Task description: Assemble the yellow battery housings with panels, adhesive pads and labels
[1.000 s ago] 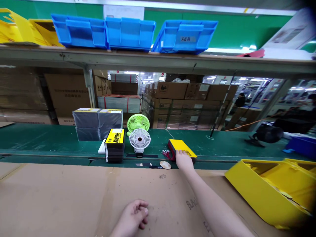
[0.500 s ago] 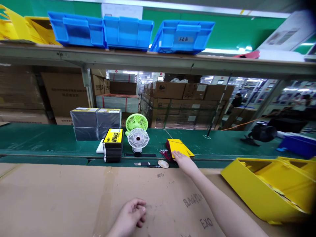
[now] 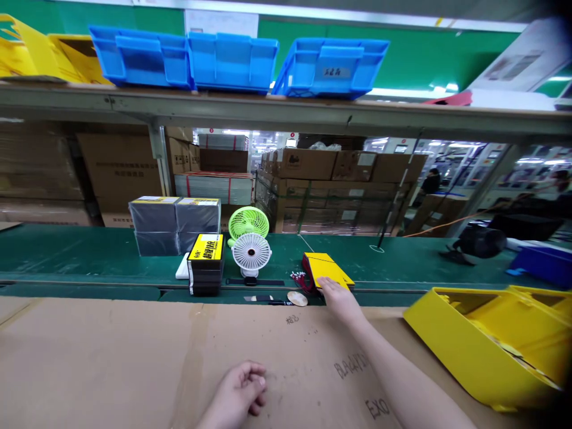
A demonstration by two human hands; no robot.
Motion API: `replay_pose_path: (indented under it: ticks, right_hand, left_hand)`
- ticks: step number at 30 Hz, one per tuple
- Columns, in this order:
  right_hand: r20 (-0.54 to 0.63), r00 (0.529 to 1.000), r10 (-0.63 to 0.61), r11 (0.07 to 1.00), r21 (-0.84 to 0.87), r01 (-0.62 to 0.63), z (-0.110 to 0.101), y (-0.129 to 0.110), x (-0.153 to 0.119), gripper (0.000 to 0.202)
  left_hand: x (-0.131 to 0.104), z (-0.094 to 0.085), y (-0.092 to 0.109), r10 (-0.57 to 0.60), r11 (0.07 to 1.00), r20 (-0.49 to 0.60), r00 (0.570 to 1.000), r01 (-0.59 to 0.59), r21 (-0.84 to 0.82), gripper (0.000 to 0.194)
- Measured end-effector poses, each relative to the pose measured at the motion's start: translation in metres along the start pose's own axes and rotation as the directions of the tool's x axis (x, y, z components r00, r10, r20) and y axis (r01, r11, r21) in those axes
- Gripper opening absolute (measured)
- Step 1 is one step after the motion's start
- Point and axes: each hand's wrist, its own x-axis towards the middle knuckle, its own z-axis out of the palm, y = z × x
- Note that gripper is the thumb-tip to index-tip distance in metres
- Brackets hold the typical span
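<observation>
My right hand [image 3: 336,296] reaches out to the near edge of a yellow box or booklet [image 3: 331,269], fingertips on its top; the thumb and any grip are hidden. Red cords with white tips [image 3: 304,281] lie just left of it. My left hand [image 3: 241,387] rests over the cardboard sheet [image 3: 134,357], fingers loosely curled and nothing visible in them. Beyond the cardboard, a white fan [image 3: 251,252] stands in front of a green fan [image 3: 248,223], with a stack of black and yellow boxes [image 3: 206,264] on their left.
Clear-wrapped boxes [image 3: 156,223] stand at the back left of the green bench [image 3: 67,256]. A round disc [image 3: 297,298] lies by the cardboard's far edge. At right are a yellow bin [image 3: 465,345] and a black fan [image 3: 480,241]. Blue bins [image 3: 232,62] line the shelf overhead.
The view has shifted very slightly. My right hand stays at the yellow item and my left hand keeps its curled pose over the cardboard.
</observation>
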Motion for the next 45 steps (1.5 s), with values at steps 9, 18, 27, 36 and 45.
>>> replay_pose_path:
  ticks: [9,18,27,36,45]
  right_hand:
    - [-0.343,0.878,0.335,0.939,0.198,-0.281,-0.044,-0.016,0.002,0.037]
    - [-0.604,0.605,0.519,0.855,0.388,-0.345,-0.172,-0.05,0.006,0.038]
    - [-0.621,0.717,0.317,0.948,0.228,-0.221,-0.231,-0.091,-0.005,0.028]
    - [-0.724,0.583,0.37,0.929,0.267,-0.257,-0.275,-0.103,-0.028,0.027]
    - [-0.648,0.713,0.269,0.888,0.453,0.077,-0.235,-0.193,-0.063,0.022]
  left_hand:
    - [-0.001,-0.001,0.0,0.002,1.0,0.003,1.0,-0.002,0.001,0.036]
    - [-0.003,-0.001,0.0,0.03,1.0,0.01,0.999,-0.03,0.006,0.035]
    - [-0.007,-0.001,0.004,0.034,0.999,0.017,0.999,-0.034,0.011,0.042]
    - [-0.008,0.0,0.005,0.041,0.999,0.038,0.998,-0.042,0.029,0.043]
    - [-0.03,0.007,0.003,0.172,0.983,0.22,0.96,-0.182,0.025,0.051]
